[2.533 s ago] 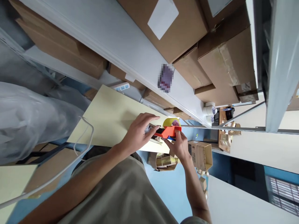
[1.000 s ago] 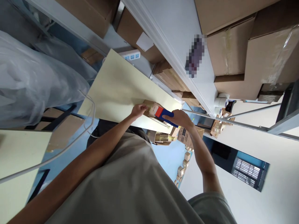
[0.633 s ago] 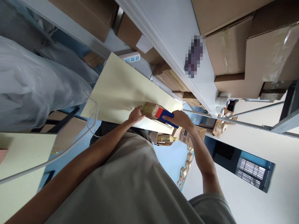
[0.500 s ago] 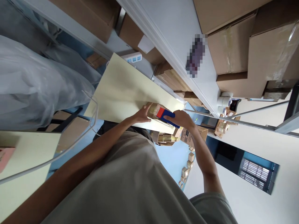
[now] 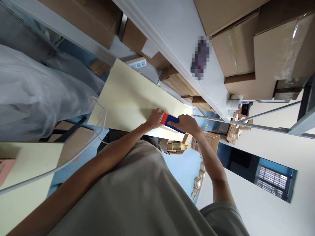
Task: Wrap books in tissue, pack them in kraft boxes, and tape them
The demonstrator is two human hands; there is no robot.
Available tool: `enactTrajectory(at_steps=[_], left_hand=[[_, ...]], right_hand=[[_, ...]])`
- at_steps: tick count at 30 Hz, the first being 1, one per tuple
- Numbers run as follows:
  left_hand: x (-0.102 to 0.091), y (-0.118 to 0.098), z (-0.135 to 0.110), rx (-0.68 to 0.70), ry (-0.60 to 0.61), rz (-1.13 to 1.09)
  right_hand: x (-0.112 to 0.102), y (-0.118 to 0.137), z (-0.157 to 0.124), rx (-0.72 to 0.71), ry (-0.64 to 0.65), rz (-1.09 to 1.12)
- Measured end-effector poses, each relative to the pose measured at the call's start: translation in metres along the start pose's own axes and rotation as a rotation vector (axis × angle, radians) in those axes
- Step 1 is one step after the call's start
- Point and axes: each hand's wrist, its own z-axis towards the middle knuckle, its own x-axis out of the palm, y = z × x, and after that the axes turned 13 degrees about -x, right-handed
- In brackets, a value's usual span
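Observation:
My right hand [image 5: 188,124] grips a blue-handled tool with a red head [image 5: 175,123]; its exact kind is not clear. The red end points left, right against the fingers of my left hand [image 5: 155,119]. My left hand is curled over the pale yellow tabletop [image 5: 128,95], and whatever it holds is hidden by the fingers. Under the tool, a small brown package is mostly covered by my hands and the tool.
Above the table runs a white shelf [image 5: 169,29] with large cardboard boxes [image 5: 233,49]. A power strip [image 5: 137,63] lies at the table's back edge. A white cable [image 5: 81,157] hangs at left. Below stands an open carton [image 5: 172,146] with gold-brown contents.
My left hand has closed and come up to the tool's red end, covering the brown package's end that showed before. The tool has shifted slightly left with my right hand.

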Motion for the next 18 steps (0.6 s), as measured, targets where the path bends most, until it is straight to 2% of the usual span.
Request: enactTrajectory(at_steps=[4,8,14,18], left_hand=[[0.005,0.000,-0.007,-0.068,-0.012,0.067],[0.006,0.005,-0.008,-0.091,-0.001,0.074],[0.006,0.018,-0.009,-0.072,0.066,0.066],[0.008,0.024,-0.010,-0.025,0.064,0.004]], right_hand=[[0.005,-0.003,-0.001,-0.015,-0.021,0.020],[0.018,-0.022,-0.004,0.014,-0.017,0.062],[0.057,-0.064,0.009,-0.018,0.063,0.144],[0.082,-0.072,0.029,-0.039,0.101,0.183]])
